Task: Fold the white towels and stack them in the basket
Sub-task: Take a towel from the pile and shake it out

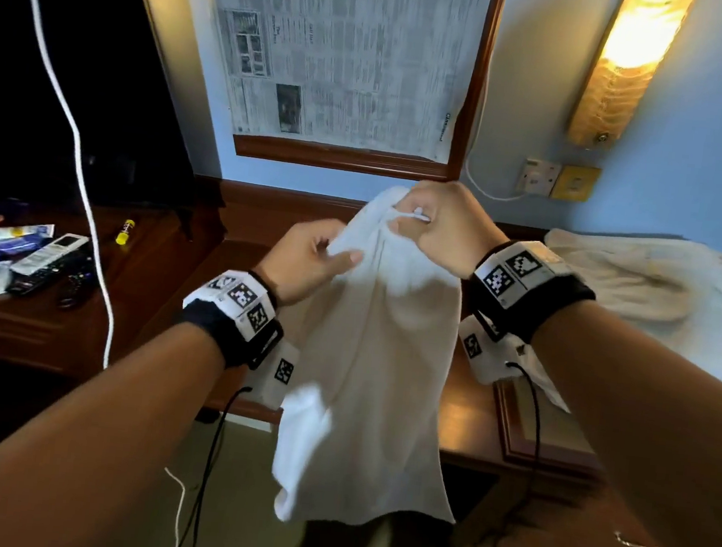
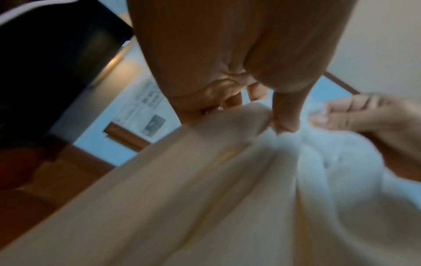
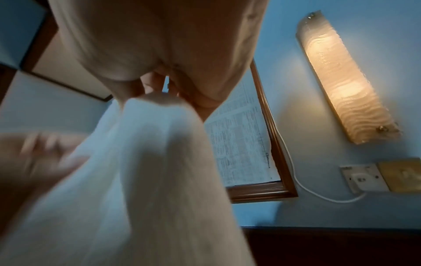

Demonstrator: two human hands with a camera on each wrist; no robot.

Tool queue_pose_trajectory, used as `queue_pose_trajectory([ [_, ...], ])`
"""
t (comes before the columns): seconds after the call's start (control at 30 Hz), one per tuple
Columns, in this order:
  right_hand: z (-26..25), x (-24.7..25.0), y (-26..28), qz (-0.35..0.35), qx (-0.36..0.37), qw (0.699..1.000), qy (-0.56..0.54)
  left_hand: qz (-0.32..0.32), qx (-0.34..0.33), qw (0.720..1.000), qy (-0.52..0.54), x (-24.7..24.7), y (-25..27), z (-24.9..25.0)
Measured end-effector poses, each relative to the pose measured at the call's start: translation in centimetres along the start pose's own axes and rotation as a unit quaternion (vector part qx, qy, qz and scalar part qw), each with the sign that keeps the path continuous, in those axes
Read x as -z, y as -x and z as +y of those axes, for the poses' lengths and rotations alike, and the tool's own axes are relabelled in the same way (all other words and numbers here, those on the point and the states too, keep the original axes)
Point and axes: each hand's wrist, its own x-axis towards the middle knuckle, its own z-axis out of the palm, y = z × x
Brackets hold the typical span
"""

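Note:
A white towel (image 1: pixel 367 363) hangs in the air in front of me, bunched at the top and draping down past the table edge. My left hand (image 1: pixel 330 256) pinches the towel's upper left edge between thumb and fingers. My right hand (image 1: pixel 413 221) grips the bunched top a little higher and to the right. In the left wrist view the towel (image 2: pixel 205 198) falls from my left hand (image 2: pixel 280 126), with the right hand (image 2: pixel 364 118) beside it. In the right wrist view the towel (image 3: pixel 148 180) hangs from my right hand (image 3: pixel 154 93). No basket is in view.
More white towels (image 1: pixel 639 280) lie crumpled on the wooden table (image 1: pixel 477 423) at the right. A side table (image 1: pixel 136 276) at the left holds remotes (image 1: pixel 49 254), packets and a yellow-capped tube (image 1: pixel 125 231). A white cable (image 1: pixel 75 132) hangs down at the left. A wall lamp (image 1: pixel 630 65) glows at upper right.

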Motion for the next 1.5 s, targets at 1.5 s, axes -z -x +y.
queue_pose_trajectory([
  [1.5,3.8,-8.6,11.5,0.039,-0.404,0.911,0.080,0.239,0.188,0.930,-0.206,15.3,5.3,-16.7],
])
